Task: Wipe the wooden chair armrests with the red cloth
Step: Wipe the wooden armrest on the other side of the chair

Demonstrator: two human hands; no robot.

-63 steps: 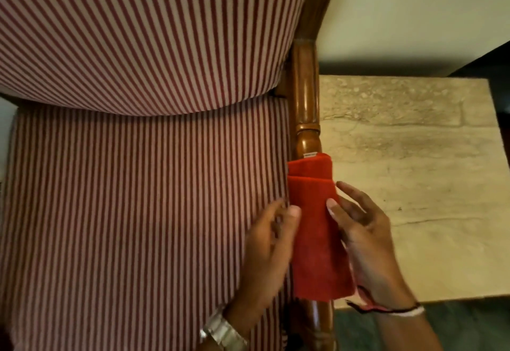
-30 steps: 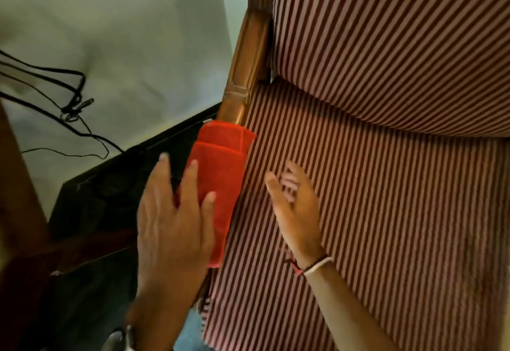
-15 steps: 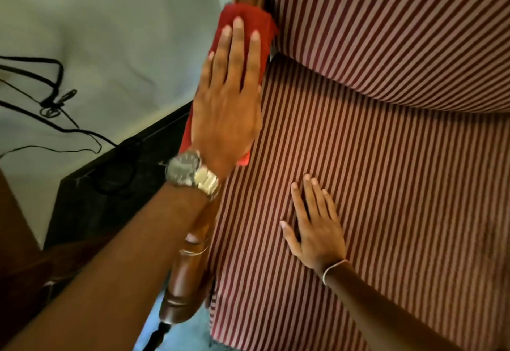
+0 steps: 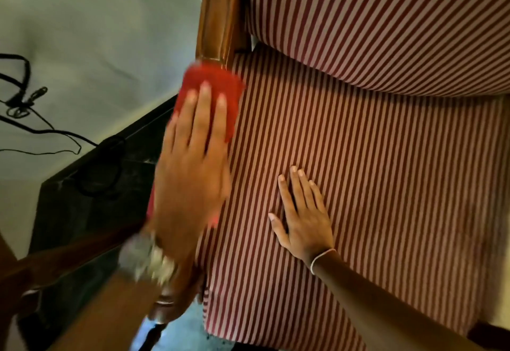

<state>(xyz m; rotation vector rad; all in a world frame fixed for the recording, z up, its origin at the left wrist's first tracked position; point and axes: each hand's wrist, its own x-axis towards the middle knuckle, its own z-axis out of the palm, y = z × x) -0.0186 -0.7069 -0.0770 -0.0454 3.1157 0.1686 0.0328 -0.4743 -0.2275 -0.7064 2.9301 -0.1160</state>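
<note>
My left hand (image 4: 190,168) is flat, fingers straight, pressing the red cloth (image 4: 218,85) on the left armrest (image 4: 218,14); it's slid nearer since half a sec ago, so a wipe stroke's underway. Right hand (image 4: 303,218) splayed, empty, on seat cushion (image 4: 386,185).

The chair (image 4: 358,157) has a striped seat and a brown wood armrest (image 4: 218,11). A red cloth (image 4: 212,85) lies over the armrest with the left hand (image 4: 190,174) flat on it. The right hand (image 4: 303,218) lies flat on the seat.
</note>
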